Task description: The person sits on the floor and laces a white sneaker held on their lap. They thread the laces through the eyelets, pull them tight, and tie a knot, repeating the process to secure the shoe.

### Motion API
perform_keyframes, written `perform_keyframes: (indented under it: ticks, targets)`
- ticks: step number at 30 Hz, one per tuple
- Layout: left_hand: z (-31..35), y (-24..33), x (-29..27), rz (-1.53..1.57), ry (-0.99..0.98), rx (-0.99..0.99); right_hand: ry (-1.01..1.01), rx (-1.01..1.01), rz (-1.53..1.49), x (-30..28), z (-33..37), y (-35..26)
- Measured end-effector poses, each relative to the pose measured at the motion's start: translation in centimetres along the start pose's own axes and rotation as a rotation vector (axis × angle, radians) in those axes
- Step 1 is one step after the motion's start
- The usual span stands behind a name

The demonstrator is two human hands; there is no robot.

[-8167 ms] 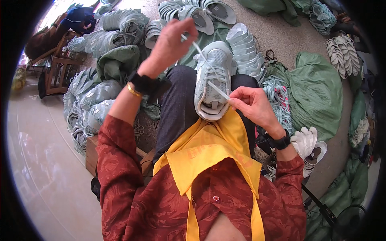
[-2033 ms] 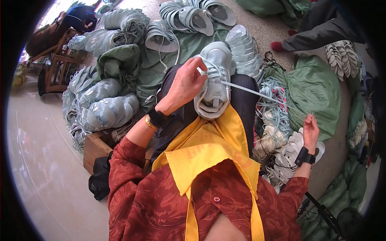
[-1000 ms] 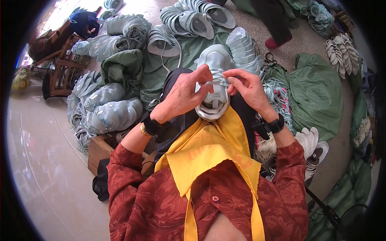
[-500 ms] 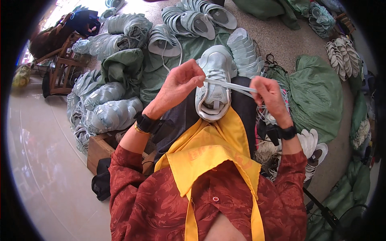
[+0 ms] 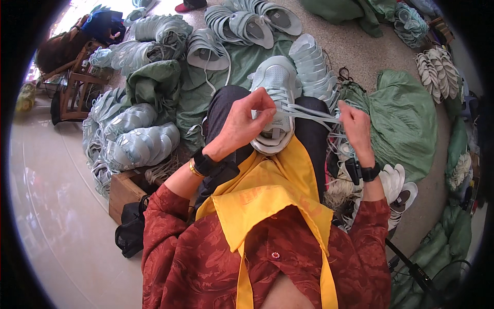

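Observation:
A pale grey-green sneaker [image 5: 274, 72] lies between my knees, toe end away from me, its heel opening by the yellow apron [image 5: 272, 188]. Flat pale shoelaces [image 5: 311, 113] stretch sideways from over its tongue to my right side. My left hand [image 5: 247, 121] is closed in a pinch above the shoe's opening, fingertips on the lace and covering part of the upper. Out to the right of the shoe, my right hand [image 5: 355, 127] has its fingers closed round the far ends of the laces.
Nested stacks of pale shoe uppers [image 5: 144, 147] lie to the left, with more uppers [image 5: 252, 26] at the far side on green cloth. A bulging green sack [image 5: 404, 126] sits to the right. By my left elbow stand a wooden box [image 5: 123, 195] and a black mesh bag [image 5: 129, 232].
My left hand has moved right and a little nearer, over the shoe's opening. My right hand has drawn slightly further right, with the lace strands still stretched between the hands.

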State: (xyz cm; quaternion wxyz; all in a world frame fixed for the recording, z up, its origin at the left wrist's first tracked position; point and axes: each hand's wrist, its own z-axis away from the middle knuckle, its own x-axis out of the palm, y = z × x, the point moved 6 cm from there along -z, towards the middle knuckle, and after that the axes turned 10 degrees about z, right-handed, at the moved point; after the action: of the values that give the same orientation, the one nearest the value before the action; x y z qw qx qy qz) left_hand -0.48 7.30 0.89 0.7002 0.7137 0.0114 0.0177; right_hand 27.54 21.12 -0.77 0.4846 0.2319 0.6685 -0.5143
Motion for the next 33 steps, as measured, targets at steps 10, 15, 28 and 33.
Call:
perform_keyframes:
  ticks: [10,15,28,33]
  targets:
    - [0.9,3.0,1.4,-0.137,0.029,0.157,-0.525,-0.157,-0.872,4.7,1.5,-13.6]
    - [1.2,2.2,0.9,-0.187,0.040,0.149,-0.276,-0.239,-0.546,2.9,1.6,-13.2]
    - [2.1,1.9,0.6,-0.429,0.078,0.267,-0.018,-0.277,-0.224,2.6,0.8,-13.3]
    - [2.0,1.8,0.6,-0.434,0.081,0.281,-0.014,-0.289,-0.190,2.9,0.4,-13.6]
